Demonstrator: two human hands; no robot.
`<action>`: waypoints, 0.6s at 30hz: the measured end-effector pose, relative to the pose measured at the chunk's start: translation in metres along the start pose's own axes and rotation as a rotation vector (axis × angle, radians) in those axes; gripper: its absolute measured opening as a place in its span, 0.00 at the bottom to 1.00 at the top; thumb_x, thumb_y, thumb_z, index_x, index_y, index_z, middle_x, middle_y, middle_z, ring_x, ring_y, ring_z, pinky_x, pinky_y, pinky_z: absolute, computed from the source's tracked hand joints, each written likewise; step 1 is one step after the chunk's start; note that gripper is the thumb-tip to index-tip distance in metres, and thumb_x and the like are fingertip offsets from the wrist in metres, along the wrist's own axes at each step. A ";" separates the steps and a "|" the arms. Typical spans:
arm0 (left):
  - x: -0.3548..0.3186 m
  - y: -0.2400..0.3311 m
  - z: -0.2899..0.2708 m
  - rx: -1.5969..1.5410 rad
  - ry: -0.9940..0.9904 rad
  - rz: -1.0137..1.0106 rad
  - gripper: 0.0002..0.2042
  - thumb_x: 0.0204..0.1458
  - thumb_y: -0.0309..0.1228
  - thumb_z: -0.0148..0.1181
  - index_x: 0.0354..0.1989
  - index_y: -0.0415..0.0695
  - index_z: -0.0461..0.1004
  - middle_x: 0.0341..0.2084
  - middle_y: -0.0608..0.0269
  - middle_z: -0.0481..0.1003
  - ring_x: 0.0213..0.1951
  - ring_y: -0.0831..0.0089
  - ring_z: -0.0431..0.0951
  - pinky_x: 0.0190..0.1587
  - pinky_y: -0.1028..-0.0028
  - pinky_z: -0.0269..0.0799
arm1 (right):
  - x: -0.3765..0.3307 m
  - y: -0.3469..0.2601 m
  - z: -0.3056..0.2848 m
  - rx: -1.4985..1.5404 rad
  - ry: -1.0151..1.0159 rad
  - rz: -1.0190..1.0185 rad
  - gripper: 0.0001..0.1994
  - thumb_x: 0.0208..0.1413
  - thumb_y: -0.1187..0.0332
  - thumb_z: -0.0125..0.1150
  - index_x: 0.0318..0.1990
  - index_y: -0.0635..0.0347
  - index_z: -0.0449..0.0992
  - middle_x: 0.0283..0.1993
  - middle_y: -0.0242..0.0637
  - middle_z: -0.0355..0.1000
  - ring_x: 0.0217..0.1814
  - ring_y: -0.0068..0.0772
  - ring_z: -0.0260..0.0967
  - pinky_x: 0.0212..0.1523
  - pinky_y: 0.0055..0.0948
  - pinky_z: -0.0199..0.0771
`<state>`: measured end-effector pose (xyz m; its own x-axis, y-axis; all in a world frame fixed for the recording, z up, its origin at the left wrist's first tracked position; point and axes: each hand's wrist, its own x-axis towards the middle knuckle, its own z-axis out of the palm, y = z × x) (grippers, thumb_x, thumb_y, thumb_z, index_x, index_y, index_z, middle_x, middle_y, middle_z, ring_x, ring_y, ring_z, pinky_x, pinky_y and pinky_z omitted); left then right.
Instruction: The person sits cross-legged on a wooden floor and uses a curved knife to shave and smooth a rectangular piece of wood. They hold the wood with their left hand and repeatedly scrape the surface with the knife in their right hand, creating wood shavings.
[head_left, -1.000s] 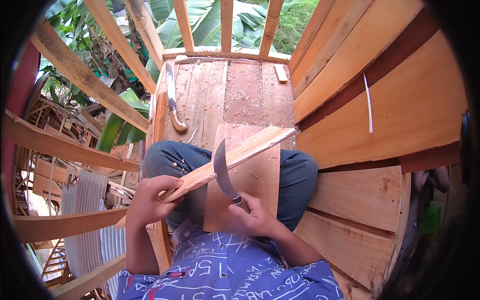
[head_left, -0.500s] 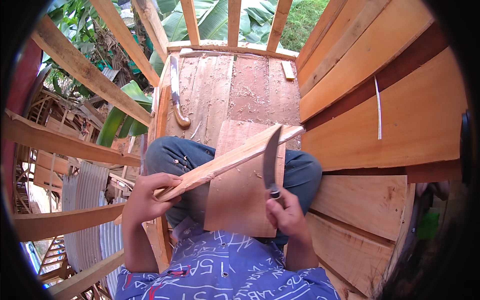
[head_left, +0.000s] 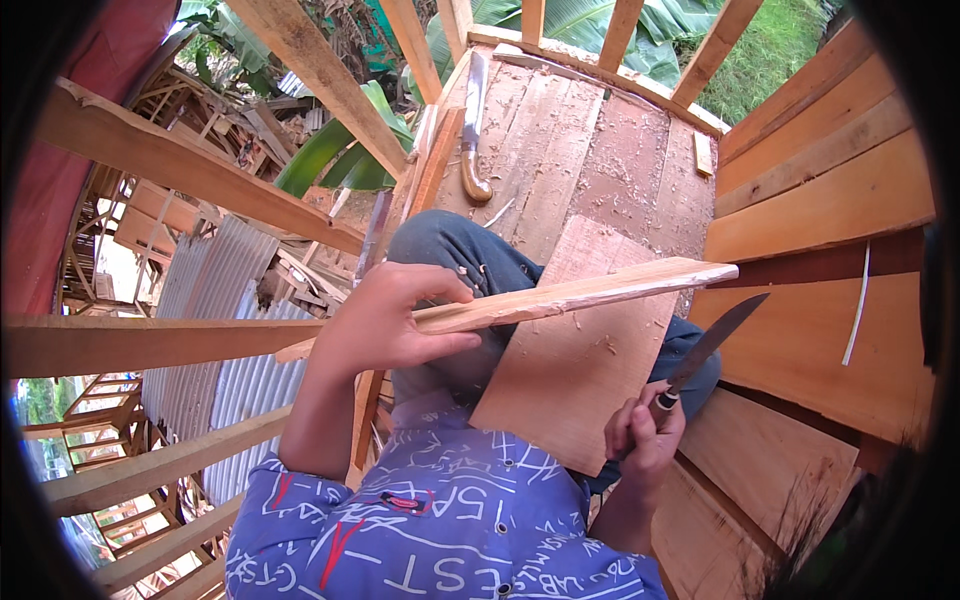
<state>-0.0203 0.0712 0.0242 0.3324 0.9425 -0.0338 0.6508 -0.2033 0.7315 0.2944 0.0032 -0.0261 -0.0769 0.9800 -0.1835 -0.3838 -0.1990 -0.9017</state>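
Note:
My left hand (head_left: 405,315) is closed around the near end of a long strip of wood (head_left: 590,292), thumb below and fingers above. The strip slants up to the right, with a pale, rough-cut edge facing me. My right hand (head_left: 645,428) grips the handle of a knife (head_left: 712,345), its dark blade pointing up and to the right, apart from the strip. Across my lap lies a flat wooden board (head_left: 570,375) with a few shavings on it; the strip passes above it.
A machete (head_left: 474,135) with a wooden handle lies on the plank floor (head_left: 540,150), among scattered shavings. A small yellowish block (head_left: 703,154) sits near the right wall. Wooden rails (head_left: 200,185) stand on the left, with corrugated metal sheets (head_left: 215,310) beyond. Planks (head_left: 800,210) line the right side.
The view has turned, shifting the scene right and tilting it. The knife has come away from the strip, down to the right. The strip now lies closer to level.

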 end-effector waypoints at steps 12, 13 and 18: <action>0.016 0.000 -0.004 0.213 0.135 -0.031 0.20 0.34 0.40 0.78 0.30 0.40 0.79 0.32 0.58 0.81 0.36 0.60 0.83 0.39 0.68 0.76 | 0.044 0.018 0.114 0.019 -0.236 0.003 0.14 0.54 0.85 0.60 0.34 0.58 0.60 0.52 0.54 0.74 0.27 0.11 0.68 0.25 0.16 0.66; 0.015 0.001 -0.003 0.204 0.127 -0.039 0.19 0.33 0.40 0.78 0.30 0.40 0.79 0.31 0.58 0.81 0.36 0.60 0.83 0.39 0.68 0.76 | 0.049 0.026 0.117 -0.023 -0.251 -0.079 0.15 0.54 0.86 0.59 0.35 0.57 0.60 0.51 0.57 0.74 0.23 0.12 0.67 0.21 0.16 0.66; 0.010 -0.005 0.006 0.179 0.181 -0.005 0.18 0.33 0.44 0.74 0.24 0.42 0.78 0.24 0.58 0.79 0.30 0.58 0.80 0.32 0.65 0.74 | 0.057 0.032 0.128 -0.119 -0.279 -0.119 0.18 0.50 0.86 0.64 0.36 0.56 0.59 0.50 0.54 0.75 0.24 0.12 0.68 0.25 0.14 0.67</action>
<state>-0.0166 0.0799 0.0160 0.2117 0.9725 0.0972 0.7682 -0.2271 0.5986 0.1599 0.0523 -0.0157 -0.2936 0.9556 0.0253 -0.2957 -0.0657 -0.9530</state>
